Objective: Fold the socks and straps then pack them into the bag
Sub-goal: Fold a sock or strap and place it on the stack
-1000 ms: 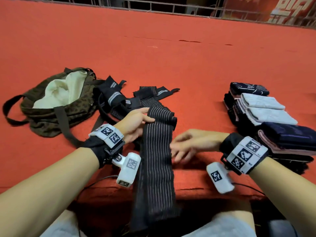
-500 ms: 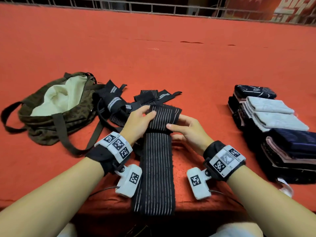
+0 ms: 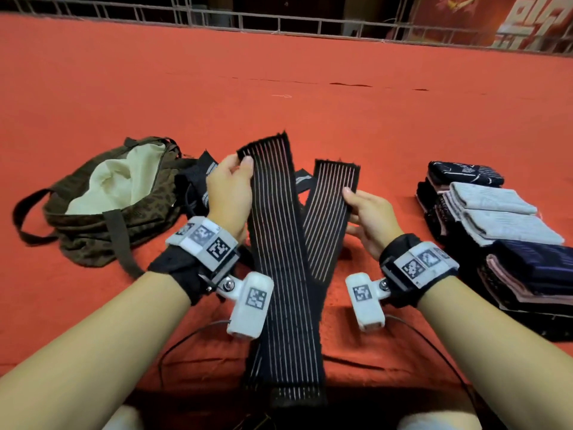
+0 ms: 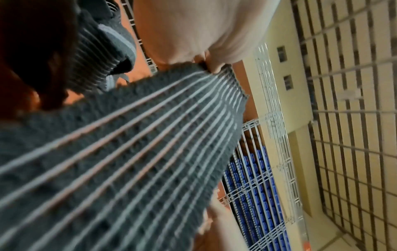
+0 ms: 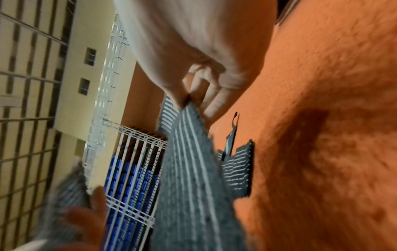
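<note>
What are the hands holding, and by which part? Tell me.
Both hold the striped strap: the left hand pinches one end at its edge, the right hand pinches the other end at its edge.

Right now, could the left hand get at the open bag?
Probably yes, once freed: the left hand pinches the striped strap, but the bag lies open just beside it, only loose straps between.

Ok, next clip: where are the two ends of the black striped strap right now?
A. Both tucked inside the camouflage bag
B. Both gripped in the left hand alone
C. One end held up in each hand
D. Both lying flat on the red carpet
C: the left hand pinches one end of the striped strap and the right hand pinches the other, both raised off the red carpet.
</note>
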Demonstrator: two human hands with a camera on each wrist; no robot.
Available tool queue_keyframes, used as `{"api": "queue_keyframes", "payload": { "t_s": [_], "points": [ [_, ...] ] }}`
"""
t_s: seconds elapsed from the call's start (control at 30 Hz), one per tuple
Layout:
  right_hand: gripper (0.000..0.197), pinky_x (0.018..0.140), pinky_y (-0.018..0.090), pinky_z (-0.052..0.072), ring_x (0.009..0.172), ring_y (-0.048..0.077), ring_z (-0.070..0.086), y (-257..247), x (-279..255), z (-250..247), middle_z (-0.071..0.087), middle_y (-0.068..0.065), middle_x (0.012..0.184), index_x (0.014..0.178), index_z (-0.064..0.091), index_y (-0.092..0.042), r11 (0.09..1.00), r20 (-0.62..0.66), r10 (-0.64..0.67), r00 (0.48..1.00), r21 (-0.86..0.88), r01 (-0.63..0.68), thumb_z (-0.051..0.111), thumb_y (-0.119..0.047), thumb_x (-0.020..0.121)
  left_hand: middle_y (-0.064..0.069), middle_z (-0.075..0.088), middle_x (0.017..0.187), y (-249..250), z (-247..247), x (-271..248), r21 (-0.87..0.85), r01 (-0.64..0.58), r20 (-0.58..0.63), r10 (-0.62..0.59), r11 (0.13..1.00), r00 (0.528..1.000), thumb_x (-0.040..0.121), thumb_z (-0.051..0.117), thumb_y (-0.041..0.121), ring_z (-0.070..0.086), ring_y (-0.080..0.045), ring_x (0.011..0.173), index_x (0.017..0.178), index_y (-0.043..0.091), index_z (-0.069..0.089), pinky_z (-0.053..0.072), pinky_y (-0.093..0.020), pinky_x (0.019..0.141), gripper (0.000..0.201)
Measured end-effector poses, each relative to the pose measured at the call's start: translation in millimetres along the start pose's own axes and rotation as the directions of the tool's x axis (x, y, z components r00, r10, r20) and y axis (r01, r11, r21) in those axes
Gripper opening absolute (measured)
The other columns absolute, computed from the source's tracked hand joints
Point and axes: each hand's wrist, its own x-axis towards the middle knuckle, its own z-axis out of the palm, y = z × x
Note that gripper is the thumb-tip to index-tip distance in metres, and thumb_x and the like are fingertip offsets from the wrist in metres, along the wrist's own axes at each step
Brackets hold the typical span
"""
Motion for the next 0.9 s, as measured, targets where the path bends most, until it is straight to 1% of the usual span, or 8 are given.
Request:
{"api": "queue_keyframes", "payload": {
  "t_s": [0.1,0.3,0.37,0.53,0.63,0.7,0.8,0.9],
  "points": [
    [0.017,0.045,0.02,0.049,0.061,0.01,0.063,0,11,10,0.068,0.004,0.086,0.105,0.07,-0.008,0.995,-0.043,0.005,0.999,-0.102,-0.009,0.055,-0.017,0.104,-0.013,0.07,0.123,14,1,9,-0.101,0.061,0.071,-0.054,0.993,0.996,0.094,0.061,0.034,0.067,-0.03,0.114,0.13,0.0,0.06,0.054,-0.052,0.099,0.05],
    [0.02,0.047,0.021,0.046,0.059,0.014,0.058,-1,-3,36,0.067,0.007,0.09,0.109,0.071,-0.007,0.988,0.112,0.061,0.992,-0.151,-0.044,0.058,-0.022,0.103,-0.009,0.073,0.101,-1,17,4,0.001,0.226,0.152,-0.224,0.974,0.963,0.099,0.062,0.017,0.068,-0.021,0.085,0.098,0.011,0.07,0.056,-0.031,0.07,0.011],
    [0.027,0.056,0.025,0.053,0.063,0.011,0.065,-4,-7,30,0.072,0.004,0.095,0.118,0.07,-0.004,0.999,0.12,0.025,0.992,-0.044,-0.02,0.057,-0.023,0.104,-0.006,0.074,0.097,-17,14,-7,0.069,0.256,0.178,-0.265,0.964,0.948,0.093,0.07,0.021,0.07,-0.019,0.086,0.091,0.01,0.068,0.055,-0.03,0.073,0.011],
    [0.03,0.072,0.026,0.058,0.079,0.01,0.068,-9,-23,15,0.074,0.001,0.096,0.118,0.071,-0.005,0.998,0.095,-0.018,0.995,0.058,0.013,0.054,-0.026,0.105,0.003,0.075,0.086,-20,5,-29,0.297,0.411,0.473,-0.506,0.862,0.721,0.087,0.072,0.05,0.07,-0.013,0.068,0.1,0.015,0.075,0.054,-0.025,0.056,0.037],
    [0.068,0.072,0.029,0.056,0.089,0.018,0.064,2,-37,15,0.07,0.01,0.107,0.117,0.068,-0.008,0.981,0.238,0.188,0.953,-0.006,-0.192,0.042,-0.067,0.098,0.0,0.073,0.082,-14,5,-19,0.251,0.336,0.385,-0.412,0.908,0.826,0.093,0.069,0.039,0.067,-0.013,0.061,0.104,0.011,0.071,0.051,-0.027,0.05,0.03],
    [0.092,0.079,0.034,0.055,0.103,0.026,0.063,17,-50,13,0.067,0.018,0.125,0.124,0.066,-0.01,0.939,0.452,0.342,0.824,-0.145,-0.31,0.039,-0.086,0.083,-0.01,0.073,0.093,-12,3,-5,0.15,0.33,0.323,-0.362,0.932,0.875,0.092,0.071,0.039,0.071,-0.021,0.073,0.102,0.009,0.065,0.059,-0.038,0.065,0.032],
    [0.062,0.101,0.056,0.052,0.115,0.03,0.067,35,-69,14,0.071,0.012,0.124,0.12,0.071,-0.013,0.926,0.599,0.359,0.716,-0.325,-0.192,0.074,-0.061,0.08,-0.016,0.063,0.098,-17,-2,6,0.093,0.339,0.231,-0.352,0.936,0.907,0.08,0.078,0.048,0.065,-0.031,0.088,0.093,0.013,0.055,0.055,-0.05,0.082,0.044],
    [0.032,0.105,0.059,0.048,0.109,0.035,0.07,38,-74,17,0.072,0.018,0.119,0.115,0.07,-0.004,0.959,0.586,0.222,0.779,-0.277,-0.064,0.079,-0.013,0.086,-0.012,0.066,0.1,-24,-7,-3,0.12,0.379,0.245,-0.398,0.917,0.884,0.082,0.07,0.063,0.064,-0.028,0.084,0.103,0.008,0.065,0.055,-0.045,0.077,0.058]
  ]
}}
